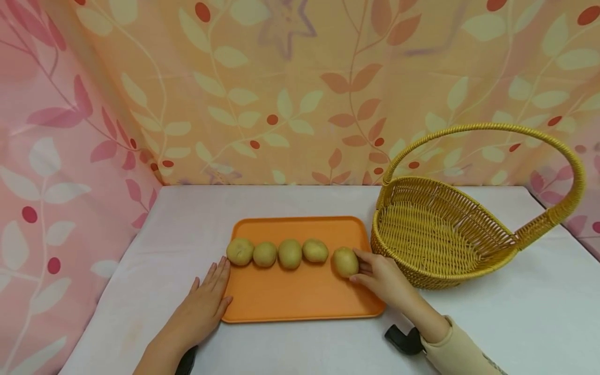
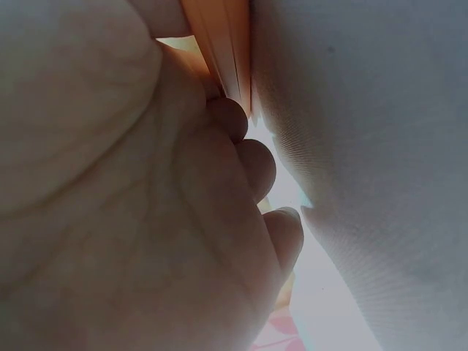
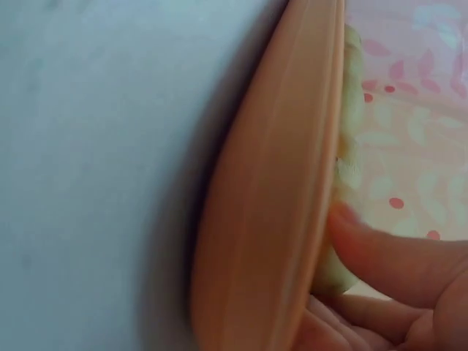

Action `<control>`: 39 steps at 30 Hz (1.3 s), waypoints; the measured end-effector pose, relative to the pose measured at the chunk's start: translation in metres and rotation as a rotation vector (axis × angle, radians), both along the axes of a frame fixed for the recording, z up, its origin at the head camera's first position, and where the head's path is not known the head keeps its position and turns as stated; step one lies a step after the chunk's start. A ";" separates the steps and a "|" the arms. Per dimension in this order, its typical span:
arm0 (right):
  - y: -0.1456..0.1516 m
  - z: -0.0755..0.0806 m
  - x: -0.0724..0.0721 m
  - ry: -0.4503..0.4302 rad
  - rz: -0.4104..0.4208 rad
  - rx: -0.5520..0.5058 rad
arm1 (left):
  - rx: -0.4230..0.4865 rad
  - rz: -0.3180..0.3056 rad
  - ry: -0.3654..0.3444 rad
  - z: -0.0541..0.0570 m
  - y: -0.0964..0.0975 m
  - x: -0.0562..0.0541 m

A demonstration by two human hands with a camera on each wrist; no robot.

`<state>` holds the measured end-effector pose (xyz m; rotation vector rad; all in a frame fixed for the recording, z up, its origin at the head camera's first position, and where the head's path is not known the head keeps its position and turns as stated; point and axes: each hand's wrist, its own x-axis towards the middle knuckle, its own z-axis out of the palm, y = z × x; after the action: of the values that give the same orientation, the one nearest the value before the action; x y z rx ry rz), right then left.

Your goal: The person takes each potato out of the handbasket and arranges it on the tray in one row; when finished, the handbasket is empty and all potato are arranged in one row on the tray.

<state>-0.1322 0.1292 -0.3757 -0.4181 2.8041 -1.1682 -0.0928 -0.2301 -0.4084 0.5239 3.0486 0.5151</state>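
Several potatoes stand in a row on an orange tray (image 1: pixel 300 299). The rightmost potato (image 1: pixel 345 262) sits a little apart from the others, and my right hand (image 1: pixel 382 273) grips it from the right with thumb and fingers. In the right wrist view the thumb (image 3: pixel 365 248) presses that potato (image 3: pixel 335 274) just past the tray wall (image 3: pixel 263 190). At the tray's left edge lies my left hand (image 1: pixel 201 307), its fingers straight and touching the rim beside the leftmost potato (image 1: pixel 240 252). The left wrist view shows the left palm (image 2: pixel 110 190) close against the tray side (image 2: pixel 227 44).
A yellow wicker basket (image 1: pixel 422 234) with a tall arched handle (image 1: pixel 487 126) stands right of the tray, close to my right forearm. White cloth covers the table (image 1: pixel 290 349). Floral fabric (image 1: pixel 281 104) hangs behind and at the sides.
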 end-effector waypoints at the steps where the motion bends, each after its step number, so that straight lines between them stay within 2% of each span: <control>1: -0.001 0.000 0.000 0.005 -0.009 0.008 | 0.000 -0.001 0.001 0.000 0.000 0.000; 6: -0.004 -0.001 -0.002 0.007 -0.034 0.001 | 0.004 -0.004 0.011 0.001 0.000 0.000; 13: -0.008 -0.009 -0.008 0.040 -0.017 -0.121 | 0.003 0.000 -0.002 0.001 0.000 0.000; 19: -0.010 -0.011 -0.011 0.043 -0.021 -0.193 | -0.004 0.000 -0.006 0.000 -0.001 0.000; 32: -0.009 -0.016 -0.016 -0.050 -0.053 -0.181 | -0.011 0.007 -0.022 -0.002 0.000 -0.003; 39: -0.007 -0.011 -0.013 -0.015 -0.060 -0.208 | -0.003 0.006 -0.039 -0.003 0.001 -0.004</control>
<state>-0.1449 0.1220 -0.3871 -0.3388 2.7097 -1.4761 -0.0970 -0.2287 -0.4117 0.4989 3.0145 0.5140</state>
